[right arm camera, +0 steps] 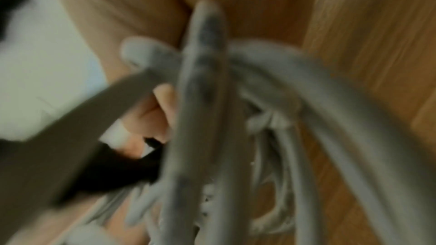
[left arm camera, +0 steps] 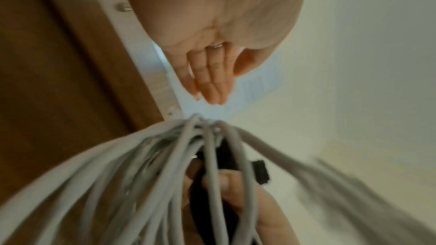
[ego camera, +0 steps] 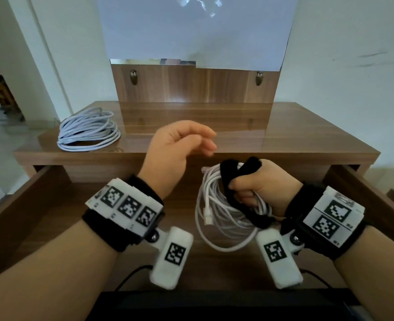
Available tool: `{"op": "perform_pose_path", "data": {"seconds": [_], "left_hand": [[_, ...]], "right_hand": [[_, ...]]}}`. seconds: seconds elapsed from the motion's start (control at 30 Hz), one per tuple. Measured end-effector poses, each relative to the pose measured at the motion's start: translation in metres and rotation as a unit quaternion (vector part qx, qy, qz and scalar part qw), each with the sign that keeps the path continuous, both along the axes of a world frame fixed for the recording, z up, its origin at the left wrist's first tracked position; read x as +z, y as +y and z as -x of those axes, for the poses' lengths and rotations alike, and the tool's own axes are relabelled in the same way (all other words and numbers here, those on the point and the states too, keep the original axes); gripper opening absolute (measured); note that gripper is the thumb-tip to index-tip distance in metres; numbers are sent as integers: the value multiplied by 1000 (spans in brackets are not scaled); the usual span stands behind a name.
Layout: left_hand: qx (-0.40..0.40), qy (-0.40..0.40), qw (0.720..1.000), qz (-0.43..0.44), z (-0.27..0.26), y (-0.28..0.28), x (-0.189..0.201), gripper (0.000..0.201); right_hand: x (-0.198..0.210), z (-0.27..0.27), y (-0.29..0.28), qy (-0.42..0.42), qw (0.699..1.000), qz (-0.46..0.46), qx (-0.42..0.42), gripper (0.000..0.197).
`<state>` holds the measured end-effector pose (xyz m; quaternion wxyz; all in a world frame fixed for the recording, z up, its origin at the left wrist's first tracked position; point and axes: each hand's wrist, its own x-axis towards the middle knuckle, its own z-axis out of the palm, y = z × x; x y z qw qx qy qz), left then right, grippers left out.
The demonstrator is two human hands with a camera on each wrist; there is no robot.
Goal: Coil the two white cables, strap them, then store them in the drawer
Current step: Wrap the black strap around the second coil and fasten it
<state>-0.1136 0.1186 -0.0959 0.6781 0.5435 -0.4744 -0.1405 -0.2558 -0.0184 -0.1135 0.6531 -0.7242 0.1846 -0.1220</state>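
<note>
My right hand (ego camera: 249,188) grips a coiled white cable (ego camera: 216,218) together with a black strap (ego camera: 231,179) wrapped round the bundle; the coil hangs over the open drawer (ego camera: 52,205). One connector (ego camera: 207,215) dangles inside the loop. My left hand (ego camera: 186,140) hovers just left of and above the coil, fingers relaxed, holding nothing. In the left wrist view the left hand's fingers (left arm camera: 212,81) are straight above the cable strands (left arm camera: 165,174). The right wrist view is blurred, showing cable (right arm camera: 205,100) and strap (right arm camera: 122,170). A second coiled white cable (ego camera: 88,130) lies on the tabletop at the back left.
The wooden dresser top (ego camera: 284,135) runs behind the drawer, with a mirror panel (ego camera: 196,89) standing upright on it. The drawer's side walls (ego camera: 362,188) flank both wrists. A white wall stands to the right, a doorway to the left.
</note>
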Motion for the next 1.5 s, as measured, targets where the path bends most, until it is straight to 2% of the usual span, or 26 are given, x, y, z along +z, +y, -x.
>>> {"op": "perform_pose_path", "data": {"seconds": [0.07,0.17,0.23,0.3,0.37,0.4,0.47,0.53,0.57,0.63,0.7,0.73,0.8,0.83,0.93,1.0,1.1,1.2,1.27,1.33,1.4,1.43,1.5], "left_hand": [[18,100,990,-100,-10,-8,-10,27],[-64,104,960,-253,-10,-14,-22,29],[-163,132,937,-279,-13,-12,-24,29],[-279,207,897,-275,-21,-7,-26,30],[-337,234,868,-279,-28,-1,-26,23],[-342,225,864,-293,-30,1,-27,22],[-304,187,870,-339,-32,-1,-30,25],[-275,142,873,-376,-32,-4,-32,49],[-290,133,866,-385,-29,-4,-33,53],[-324,166,848,-387,-28,-4,-31,40],[-340,148,846,-382,-28,-1,-27,25],[-382,143,833,-373,-27,1,-25,19],[-462,168,801,-341,-29,2,-26,24],[-477,174,795,-331,-29,1,-29,26],[-487,195,791,-315,-33,-1,-40,29],[-495,195,789,-306,-31,-1,-42,28],[-484,163,794,-330,-29,-1,-40,27],[-463,105,803,-361,-26,1,-30,30],[-424,-1,821,-381,-22,5,-17,31],[-337,-171,839,-390,-20,9,-5,20],[-261,-298,828,-397,-19,10,0,14],[-244,-321,820,-406,-19,10,1,15],[-240,-305,814,-432,-18,11,1,20]], "right_hand": [[3,0,3,-23,999,45,19,31],[5,2,9,-21,989,135,47,17],[6,4,15,-27,981,177,68,13],[9,5,21,-50,974,207,80,13],[9,4,25,-73,970,218,83,13],[9,3,27,-79,966,234,83,13],[8,1,31,-83,949,295,78,15],[7,1,34,-76,936,334,81,17],[7,2,35,-72,934,340,81,20],[9,2,37,-70,936,335,86,27],[11,3,39,-70,938,328,93,30],[12,3,41,-69,941,317,99,30],[13,5,42,-67,951,278,116,29],[13,6,41,-67,954,264,125,29],[14,7,39,-66,954,259,136,29],[12,6,38,-69,942,300,130,28],[9,6,36,-67,934,325,130,22],[8,5,34,-43,938,311,146,27],[9,5,34,-34,937,310,156,30],[10,5,33,-30,943,292,159,31],[9,6,30,-27,957,232,171,33],[8,5,28,-23,962,207,177,33],[7,5,24,-22,967,170,190,32]]}}
